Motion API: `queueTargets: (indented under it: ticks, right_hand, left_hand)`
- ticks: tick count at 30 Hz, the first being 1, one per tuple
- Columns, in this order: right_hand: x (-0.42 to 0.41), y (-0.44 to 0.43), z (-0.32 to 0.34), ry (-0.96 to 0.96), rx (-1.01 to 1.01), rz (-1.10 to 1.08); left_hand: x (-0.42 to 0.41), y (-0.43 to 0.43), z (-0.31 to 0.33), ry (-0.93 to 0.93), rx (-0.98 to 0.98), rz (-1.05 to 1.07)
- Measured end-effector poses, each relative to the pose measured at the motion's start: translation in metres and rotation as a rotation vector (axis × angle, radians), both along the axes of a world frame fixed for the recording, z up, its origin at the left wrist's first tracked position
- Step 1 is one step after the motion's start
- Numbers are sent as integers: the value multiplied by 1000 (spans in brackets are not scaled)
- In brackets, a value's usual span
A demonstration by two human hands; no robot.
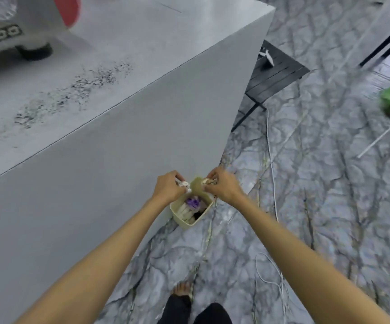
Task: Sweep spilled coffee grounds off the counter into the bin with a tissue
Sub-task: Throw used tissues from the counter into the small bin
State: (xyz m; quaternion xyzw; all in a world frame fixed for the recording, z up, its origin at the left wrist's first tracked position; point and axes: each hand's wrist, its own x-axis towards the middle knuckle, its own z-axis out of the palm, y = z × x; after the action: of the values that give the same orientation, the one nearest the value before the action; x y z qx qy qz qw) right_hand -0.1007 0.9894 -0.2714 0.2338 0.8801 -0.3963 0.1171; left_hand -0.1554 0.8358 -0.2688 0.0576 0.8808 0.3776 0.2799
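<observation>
Both hands are low beside the worktop (166,38), over the small bin (184,224) that stands on the floor. The left hand (169,187) grips a crumpled white tissue (184,184). The right hand (222,185) pinches a white and brown wad (209,181), probably tissue too, but the picture is blurred there.

The bin mouth is narrow and looks already rather full. If the hands let go a little to the side, the paper or loose grains can fall on the floor. The wad sits above the far rim, so this risk is greater on the right side.

A long band of grounds (72,94) lies on the worktop, so much of the sweeping is not yet done. A careless wipe near the edge can push grains over it and miss the bin.
</observation>
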Motion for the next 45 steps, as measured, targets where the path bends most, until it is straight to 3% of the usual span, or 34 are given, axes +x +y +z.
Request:
queueTargets:
  ticks: [8, 14, 19, 30, 37, 45]
  right_hand:
    - [-62, 26, -123, -43, -37, 22]
    - [-78, 47, -138, -81, -76, 113]
    - [-80, 63, -73, -102, -58, 288]
    - [-110, 21, 184, 64, 103, 812]
    - [-91, -94, 288, 250, 88, 1068]
    - [-21, -297, 329, 423, 47, 1296]
  left_hand:
    - [-40, 47, -120, -31, -70, 31]
    - [-40, 52, -130, -34, -81, 155]
    - [-38, 56, -65, -12, -104, 192]
    - [-34, 32, 184, 113, -174, 145]
    - [19, -85, 292, 275, -204, 342]
    - [133, -274, 334, 341, -212, 651]
